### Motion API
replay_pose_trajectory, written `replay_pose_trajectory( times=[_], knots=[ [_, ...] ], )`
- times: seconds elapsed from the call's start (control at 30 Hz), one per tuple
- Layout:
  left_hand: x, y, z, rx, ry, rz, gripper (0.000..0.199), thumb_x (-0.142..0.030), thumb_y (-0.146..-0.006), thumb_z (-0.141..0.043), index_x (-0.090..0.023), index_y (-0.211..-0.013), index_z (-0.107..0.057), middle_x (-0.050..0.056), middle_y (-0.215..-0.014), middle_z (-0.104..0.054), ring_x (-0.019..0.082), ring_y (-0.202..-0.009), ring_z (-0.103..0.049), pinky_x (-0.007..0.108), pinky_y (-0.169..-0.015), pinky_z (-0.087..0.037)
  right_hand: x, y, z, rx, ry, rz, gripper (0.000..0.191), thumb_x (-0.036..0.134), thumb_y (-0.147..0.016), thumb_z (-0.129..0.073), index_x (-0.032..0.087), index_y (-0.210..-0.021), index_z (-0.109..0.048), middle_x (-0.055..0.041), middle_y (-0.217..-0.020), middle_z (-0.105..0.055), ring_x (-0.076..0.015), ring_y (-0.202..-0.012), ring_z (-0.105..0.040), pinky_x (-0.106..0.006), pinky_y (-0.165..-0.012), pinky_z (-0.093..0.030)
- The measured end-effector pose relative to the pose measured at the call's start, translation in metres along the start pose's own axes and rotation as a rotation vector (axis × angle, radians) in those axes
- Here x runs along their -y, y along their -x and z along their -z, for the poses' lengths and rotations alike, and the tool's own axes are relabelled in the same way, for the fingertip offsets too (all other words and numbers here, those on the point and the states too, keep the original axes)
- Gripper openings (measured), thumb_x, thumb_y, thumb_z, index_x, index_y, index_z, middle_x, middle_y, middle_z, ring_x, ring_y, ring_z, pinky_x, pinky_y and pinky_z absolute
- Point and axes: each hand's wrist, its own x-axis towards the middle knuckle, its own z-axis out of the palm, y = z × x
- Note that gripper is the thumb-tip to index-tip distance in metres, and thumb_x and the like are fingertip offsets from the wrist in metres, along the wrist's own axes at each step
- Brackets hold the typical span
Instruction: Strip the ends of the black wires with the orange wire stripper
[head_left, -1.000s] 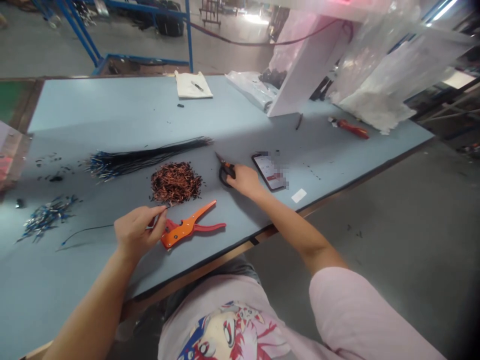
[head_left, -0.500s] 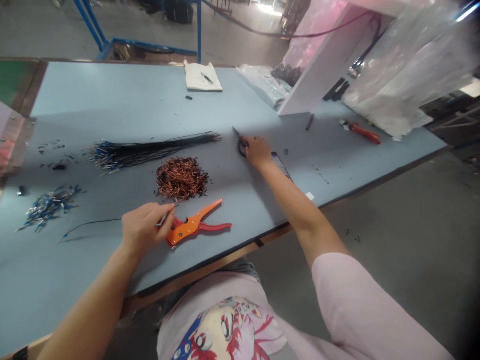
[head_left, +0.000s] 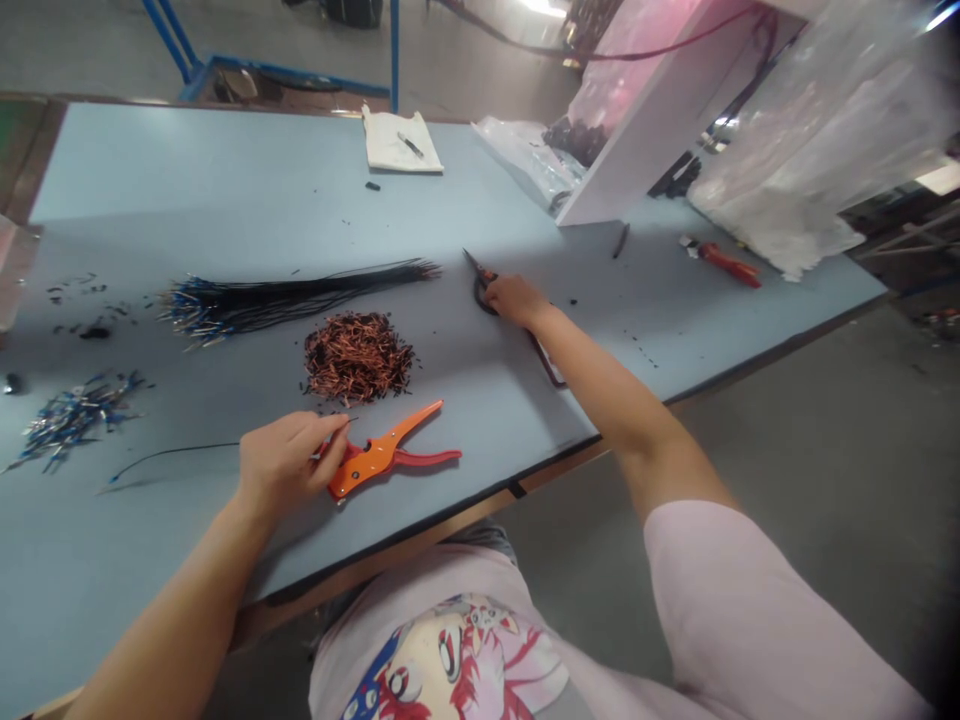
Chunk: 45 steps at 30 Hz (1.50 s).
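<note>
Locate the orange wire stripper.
In the head view, the orange wire stripper lies just right of the left hand, below the pile of copper wire offcuts.

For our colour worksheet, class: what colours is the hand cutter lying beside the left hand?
The hand cutter has an orange body and a red handle, best seen in the head view.

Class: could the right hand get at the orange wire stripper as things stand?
Probably yes: nothing bulky lies between the right hand and the orange wire stripper, once it leaves the scissors.

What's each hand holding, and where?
Left hand pinches a thin black wire near its end; right hand is on the scissors' black loop handles, grip unclear.
</note>
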Motion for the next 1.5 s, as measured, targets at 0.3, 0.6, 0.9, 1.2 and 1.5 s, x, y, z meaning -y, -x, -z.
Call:
replay_pose_trajectory(
  times=[0.3, 0.6, 0.9, 1.2, 1.5],
  knots=[
    [-0.001, -0.001, 0.001, 0.01, -0.011, -0.006, 0.011, -0.018, -0.093, -0.063, -0.016, -0.086, -0.071, -0.002, -0.059, -0.062, 0.012, -0.052, -0.058, 0.024, -0.049, -0.038, -0.014, -0.003, 0.008, -0.008, 0.011, 0.034, 0.037, 0.017, -0.097, -0.043, 0.015, -0.114, -0.075, -0.0139, -0.125, -0.073, -0.0273, -0.114, -0.066, -0.034, -0.093, -0.048],
    [0.0, 0.001, -0.001, 0.027, -0.007, -0.003, 0.011, -0.018, -0.094, -0.063, -0.016, -0.087, -0.071, -0.002, -0.061, -0.064, 0.013, -0.054, -0.06, 0.025, -0.05, -0.038, -0.006, 0.005, 0.009, 0.037, 0.085, 0.054, 0.036, 0.017, -0.094, -0.046, 0.016, -0.114, -0.076, -0.0163, -0.127, -0.071, -0.0299, -0.111, -0.067, -0.035, -0.086, -0.05],
    [0.002, 0.003, -0.003, 0.03, 0.0, 0.035, 0.01, -0.019, -0.093, -0.063, -0.018, -0.087, -0.071, -0.002, -0.061, -0.066, 0.011, -0.054, -0.061, 0.023, -0.051, -0.038, 0.011, -0.009, 0.029, 0.097, 0.068, 0.015, 0.033, 0.013, -0.088, -0.053, 0.0, -0.112, -0.073, -0.0275, -0.11, -0.075, -0.0345, -0.099, -0.07, -0.036, -0.081, -0.05],
    [0.002, 0.003, -0.001, 0.005, -0.028, 0.001, 0.008, -0.019, -0.092, -0.065, -0.018, -0.087, -0.071, -0.002, -0.059, -0.064, 0.012, -0.053, -0.06, 0.024, -0.05, -0.038, 0.12, 0.093, 0.005, -0.191, -0.235, 0.379, 0.037, 0.044, -0.099, -0.052, 0.013, -0.113, -0.067, -0.0165, -0.115, -0.07, -0.0288, -0.104, -0.063, -0.039, -0.09, -0.048],
    [0.001, 0.005, -0.005, 0.03, -0.008, 0.003, 0.005, -0.02, -0.094, -0.064, -0.02, -0.091, -0.068, -0.002, -0.063, -0.067, 0.013, -0.055, -0.063, 0.024, -0.05, -0.038, 0.0, 0.167, -0.049, -0.418, -0.251, -0.443, 0.087, 0.047, -0.08, -0.073, -0.003, -0.144, -0.043, -0.0312, -0.144, -0.051, -0.043, -0.137, -0.046, -0.053, -0.117, -0.033]
  ],
)
